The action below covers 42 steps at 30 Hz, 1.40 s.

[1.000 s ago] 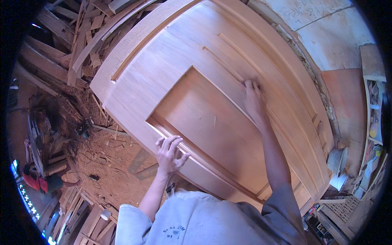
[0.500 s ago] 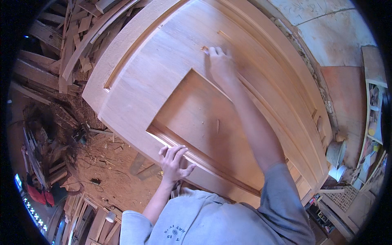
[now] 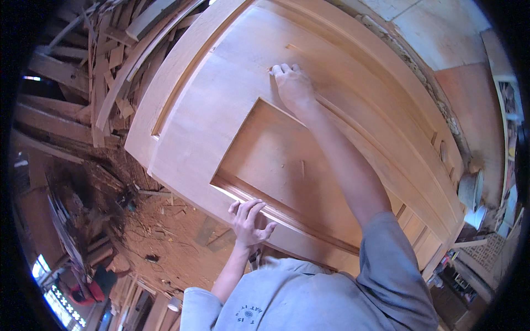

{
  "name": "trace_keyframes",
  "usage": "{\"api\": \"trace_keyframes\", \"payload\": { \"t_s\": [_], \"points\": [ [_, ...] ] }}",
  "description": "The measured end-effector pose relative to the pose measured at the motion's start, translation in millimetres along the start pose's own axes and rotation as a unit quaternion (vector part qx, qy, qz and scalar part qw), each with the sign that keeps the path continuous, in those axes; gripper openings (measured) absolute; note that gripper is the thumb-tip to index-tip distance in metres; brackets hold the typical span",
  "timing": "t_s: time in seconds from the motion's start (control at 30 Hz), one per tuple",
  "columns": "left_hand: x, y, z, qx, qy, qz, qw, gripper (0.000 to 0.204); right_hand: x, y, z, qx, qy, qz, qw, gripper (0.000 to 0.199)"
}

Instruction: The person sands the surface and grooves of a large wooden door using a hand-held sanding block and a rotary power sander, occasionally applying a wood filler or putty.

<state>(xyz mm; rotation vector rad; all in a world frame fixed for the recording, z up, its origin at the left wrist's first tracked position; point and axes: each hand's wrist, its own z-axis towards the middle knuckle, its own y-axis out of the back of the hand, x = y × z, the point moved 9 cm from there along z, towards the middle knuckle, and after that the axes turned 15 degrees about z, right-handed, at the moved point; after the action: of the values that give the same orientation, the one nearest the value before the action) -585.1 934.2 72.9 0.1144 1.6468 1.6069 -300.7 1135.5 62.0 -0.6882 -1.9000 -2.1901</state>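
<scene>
A large pale wooden door (image 3: pixel 193 118) lies flat in front of me, with raised mouldings and a rectangular recessed panel (image 3: pixel 281 160). My right hand (image 3: pixel 293 87) reaches across it to the flat surface beyond the recess. Its fingers are curled down around a small orange-brown piece (image 3: pixel 270 70), mostly hidden beneath them, which may be folded sandpaper. On the near side, my left hand (image 3: pixel 251 223) rests its fingertips on the moulded frame beside the recess. Its fingers are bent but apart, the thumb stands out to the right, and nothing is held.
Wood offcuts (image 3: pixel 110 55) are heaped at the far left. Sawdust and scraps cover the brown floor (image 3: pixel 176 237). More boards (image 3: pixel 127 298) stand at the lower left, near someone in red (image 3: pixel 94 289). Small chips lie in the recess. Shelving (image 3: pixel 508 110) stands at the right.
The whole view has turned slightly. My right hand has shifted a little left over the wood with the orange-brown piece. My left hand keeps its place on the frame.
</scene>
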Motion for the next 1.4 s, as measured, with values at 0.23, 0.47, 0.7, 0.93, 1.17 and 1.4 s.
{"api": "trace_keyframes", "payload": {
  "t_s": [0.23,0.47,0.7,0.93,1.17,1.4],
  "points": [
    [1.9,-3.2,-10.0,-0.018,0.013,-0.001,1.0,0.051,-69.6,28.7,-102.2,0.01,-0.023,-0.021,0.999,0.015],
    [-6.5,0.1,-8.7,-0.024,-0.001,0.009,1.0,0.042,-167.7,103.6,-262.0,0.031,-0.079,-0.067,0.994,0.023],
    [9.2,-8.4,-28.3,-0.106,0.026,-0.026,0.994,0.029,-220.5,168.7,-369.5,-0.012,-0.096,-0.072,0.993,0.015],
    [-121.7,-20.7,-84.6,-0.145,-0.013,0.008,0.989,0.033,-337.5,216.4,-524.5,0.03,-0.159,-0.071,0.984,0.026],
    [-310.3,-136.3,-203.6,0.044,-0.075,-0.066,0.994,0.034,-419.1,281.9,-665.1,0.042,-0.195,-0.055,0.978,0.032],
    [-331.6,-182.7,-234.2,0.032,-0.084,0.019,0.996,0.042,-514.4,325.9,-798.9,0.078,-0.268,-0.077,0.957,0.029]
  ]
}}
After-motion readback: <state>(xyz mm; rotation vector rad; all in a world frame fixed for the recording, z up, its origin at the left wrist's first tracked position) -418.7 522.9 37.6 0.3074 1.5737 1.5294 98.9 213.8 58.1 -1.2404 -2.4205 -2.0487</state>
